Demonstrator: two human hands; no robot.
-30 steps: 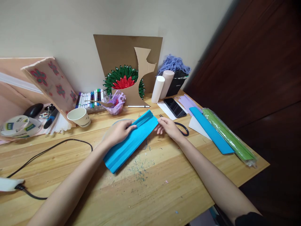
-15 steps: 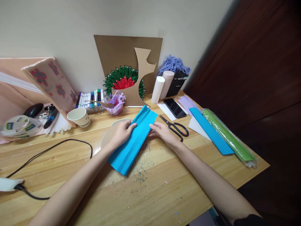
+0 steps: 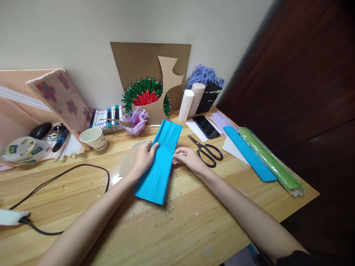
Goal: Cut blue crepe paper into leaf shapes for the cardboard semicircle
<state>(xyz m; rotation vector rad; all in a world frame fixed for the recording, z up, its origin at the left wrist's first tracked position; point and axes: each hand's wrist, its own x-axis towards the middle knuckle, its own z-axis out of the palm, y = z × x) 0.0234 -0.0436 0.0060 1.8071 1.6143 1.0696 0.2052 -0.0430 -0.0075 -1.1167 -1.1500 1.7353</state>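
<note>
A folded strip of blue crepe paper [image 3: 159, 162] lies on the wooden table [image 3: 194, 221], its long axis running almost straight away from me. My left hand [image 3: 144, 157] grips its left edge, thumb over the top and fingers curled beneath. My right hand [image 3: 186, 157] pinches the right edge with curled fingers. Under the left hand a round cardboard disc [image 3: 127, 164] shows. Black-handled scissors [image 3: 206, 150] rest just right of my right hand.
Cardboard sheet with a green and red paper fan [image 3: 145, 92] leans on the wall. Markers [image 3: 107, 116], plastic cup of scraps [image 3: 135, 123], paper cup [image 3: 93, 137], tape roll [image 3: 23, 147], phone [image 3: 205, 126], blue and green paper rolls [image 3: 260, 155], black cable [image 3: 69, 173].
The blue paper has turned counter-clockwise from a diagonal to nearly lengthwise. My right hand came off the scissors area and moved left onto the paper's right edge.
</note>
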